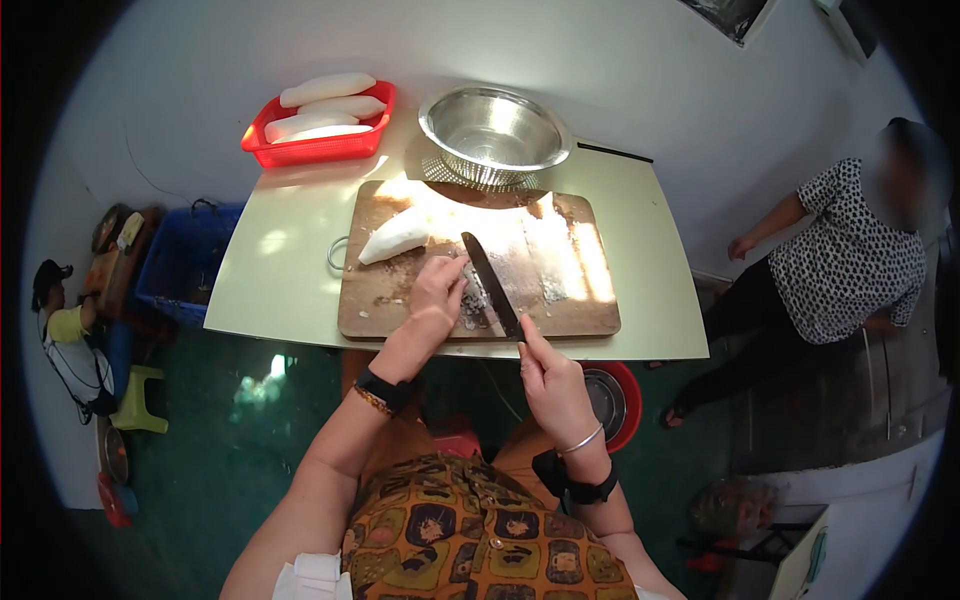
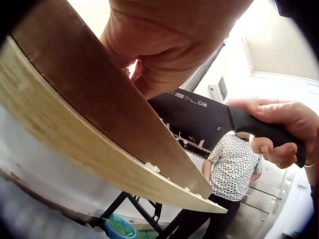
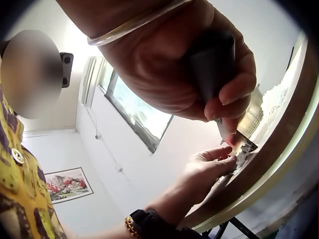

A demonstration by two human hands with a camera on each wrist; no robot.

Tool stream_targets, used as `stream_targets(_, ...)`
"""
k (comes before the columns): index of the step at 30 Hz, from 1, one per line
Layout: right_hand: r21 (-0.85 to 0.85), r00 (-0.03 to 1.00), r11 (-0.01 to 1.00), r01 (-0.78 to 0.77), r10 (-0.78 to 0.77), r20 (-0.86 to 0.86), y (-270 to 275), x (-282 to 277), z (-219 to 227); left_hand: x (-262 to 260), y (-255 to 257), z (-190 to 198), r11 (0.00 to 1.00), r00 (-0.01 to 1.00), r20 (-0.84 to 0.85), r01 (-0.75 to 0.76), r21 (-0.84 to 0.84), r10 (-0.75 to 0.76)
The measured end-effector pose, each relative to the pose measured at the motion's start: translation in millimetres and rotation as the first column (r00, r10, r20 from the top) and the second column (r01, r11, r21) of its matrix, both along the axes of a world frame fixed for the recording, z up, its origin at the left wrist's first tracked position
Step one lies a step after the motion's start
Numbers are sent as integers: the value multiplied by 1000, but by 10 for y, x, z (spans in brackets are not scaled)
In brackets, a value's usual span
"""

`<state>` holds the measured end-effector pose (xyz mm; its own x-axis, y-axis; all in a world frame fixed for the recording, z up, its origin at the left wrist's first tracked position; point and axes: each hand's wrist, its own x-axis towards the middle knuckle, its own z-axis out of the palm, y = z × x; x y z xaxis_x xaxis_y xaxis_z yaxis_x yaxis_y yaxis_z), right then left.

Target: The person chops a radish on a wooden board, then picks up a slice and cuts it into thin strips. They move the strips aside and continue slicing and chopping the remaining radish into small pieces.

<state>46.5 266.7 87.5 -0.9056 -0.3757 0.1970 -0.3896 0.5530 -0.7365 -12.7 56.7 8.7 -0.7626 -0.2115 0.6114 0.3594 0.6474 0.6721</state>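
On a wooden cutting board (image 1: 570,310) my left hand (image 1: 440,285) rests beside the blade, fingertips on a small heap of chopped white pieces (image 1: 472,298). My right hand (image 1: 548,375) grips the black handle of a dark knife (image 1: 492,285), whose blade lies along the board, tip pointing away. A peeled white root (image 1: 393,238) lies on the board's far left. The left wrist view shows the blade (image 2: 192,117) over the board's edge (image 2: 99,119), with my right hand (image 2: 281,132) on the handle. In the right wrist view my left hand's fingers (image 3: 212,162) reach toward the blade (image 3: 243,143).
A red basket (image 1: 310,150) of peeled white roots and a metal colander (image 1: 493,130) stand at the pale table's (image 1: 270,270) far side. A person in a spotted shirt (image 1: 845,260) stands at right. A blue crate (image 1: 185,260) sits left of the table, a red bowl (image 1: 632,400) below.
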Motion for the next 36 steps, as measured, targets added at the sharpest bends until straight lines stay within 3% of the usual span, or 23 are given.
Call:
stream_targets(6,-85,1000,996,-20,20,-2,-49,1,31,105,-194,-25,983,989,-18,-146,-116,145)
stream_targets(12,-29,999,999,-26,25,-19,-156,-65,-40,317,-224,39,947,950,171,-219,-237,262)
stream_targets(16,21,1000,1000,-12,12,-27,-267,-141,-17,303,-173,95,947,922,294,-172,-271,251)
stream_targets(21,0,1000,1000,0,0,-20,-250,-90,-52,224,-110,23,965,979,100,-154,-213,178)
stream_targets(24,-61,998,998,-3,0,-57,-264,-94,-38,150,-171,-68,985,999,22,-29,-169,33)
stream_targets(27,-73,999,997,-24,21,-47,-253,-71,-25,204,-178,-16,1000,1000,22,5,-24,-4)
stream_targets(30,-116,996,993,-37,27,-91,-256,-75,-115,198,-216,-81,999,996,-79,-36,29,38)
stream_targets(34,-96,997,994,-48,41,-71,-299,7,-23,271,-191,-44,977,998,-4,-56,205,58)
stream_targets(36,-91,990,995,-37,23,-141,-348,115,-12,300,-264,-104,994,994,-92,-44,101,54)
